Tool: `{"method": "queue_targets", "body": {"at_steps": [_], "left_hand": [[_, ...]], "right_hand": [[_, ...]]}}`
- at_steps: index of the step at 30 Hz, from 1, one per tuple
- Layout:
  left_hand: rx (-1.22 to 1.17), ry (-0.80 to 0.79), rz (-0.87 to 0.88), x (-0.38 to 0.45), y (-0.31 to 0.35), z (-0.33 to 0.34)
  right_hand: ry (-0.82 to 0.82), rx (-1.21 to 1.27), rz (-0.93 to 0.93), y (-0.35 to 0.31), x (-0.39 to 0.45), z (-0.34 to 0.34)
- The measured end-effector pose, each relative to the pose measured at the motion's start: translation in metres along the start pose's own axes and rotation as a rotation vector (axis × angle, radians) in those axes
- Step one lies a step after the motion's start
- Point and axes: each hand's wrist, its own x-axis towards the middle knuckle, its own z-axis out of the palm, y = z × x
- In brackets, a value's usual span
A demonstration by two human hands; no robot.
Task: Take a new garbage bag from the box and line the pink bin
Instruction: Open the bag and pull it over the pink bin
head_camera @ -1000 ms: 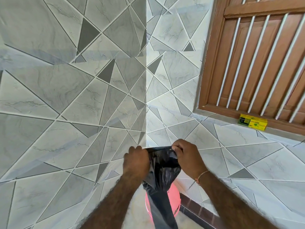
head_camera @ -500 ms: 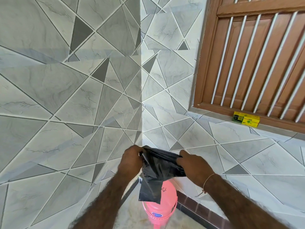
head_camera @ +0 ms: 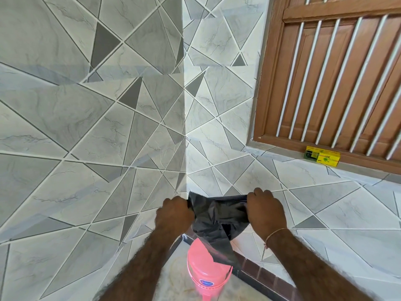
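A: How many hands do you count?

B: Two. The left hand (head_camera: 174, 212) and the right hand (head_camera: 265, 208) are held apart, each clenched on the top edge of one black bag (head_camera: 219, 216).

A: Just one bag?

B: One. It is stretched between the fists, crumpled, with its lower end hanging down over the bin (head_camera: 205, 272).

A: And the bin?

B: One pink bin, on the floor (head_camera: 180, 285) in the corner where two tiled walls (head_camera: 86, 127) meet, straight below the hands. The bag's tail overlaps its rim on the right; whether it touches, I cannot tell.

A: Any box?

B: One yellow box (head_camera: 322, 155), lying on the sill of the wooden window (head_camera: 334, 77), well apart from the hands, up to the right.

A: Anything on the wrists?

B: One thin thread (head_camera: 273, 234) round the right wrist.
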Motion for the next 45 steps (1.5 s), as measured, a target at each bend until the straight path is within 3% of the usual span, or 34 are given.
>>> {"method": "queue_targets", "body": {"at_steps": [4,8,11,15,19,22,24,27,29,32,34,36,41,43,45], "left_hand": [[-0.401,0.148,-0.174,0.011,-0.006,0.003],[-0.423,0.231,-0.122,0.008,-0.006,0.001],[-0.273,0.135,0.027,0.014,-0.018,0.008],[0.268,0.048,0.262,0.009,-0.029,0.010],[0.428,0.059,0.226,0.000,-0.028,0.011],[-0.072,0.108,-0.074,0.005,-0.031,0.016],[-0.459,0.196,-0.263,0.009,-0.029,0.017],[-0.637,0.302,-0.237,0.013,-0.028,0.024],[-0.437,0.284,-0.101,0.016,-0.036,0.025],[0.304,0.159,0.055,0.014,-0.055,0.016],[0.422,0.130,0.039,0.010,-0.062,0.011],[0.297,0.133,-0.054,0.008,-0.059,0.012],[-0.902,0.285,-0.531,0.022,-0.037,0.014],[-1.056,0.388,-0.594,0.025,-0.029,0.017],[-1.055,0.446,-0.478,0.024,-0.022,0.018]], "right_hand": [[-0.035,0.028,-0.118,0.002,-0.005,0.012],[-0.023,-0.094,-0.266,0.004,-0.012,0.024],[-0.043,-0.136,-0.235,0.010,-0.010,0.032],[-0.092,-0.031,-0.001,0.027,-0.007,0.031],[-0.045,0.102,0.216,0.030,-0.006,0.024],[-0.081,0.091,0.257,0.030,-0.006,0.027],[-0.124,0.045,0.176,0.032,-0.006,0.031],[-0.210,0.080,0.094,0.032,-0.006,0.038],[-0.225,0.102,0.103,0.036,-0.007,0.037],[-0.267,0.079,0.163,0.055,-0.009,0.036],[-0.271,0.055,0.178,0.065,-0.011,0.040],[-0.264,0.054,0.200,0.066,-0.011,0.040],[-0.144,0.257,0.377,0.059,-0.002,0.039],[-0.077,0.299,0.401,0.058,0.000,0.040],[-0.034,0.272,0.388,0.055,0.001,0.039]]}}
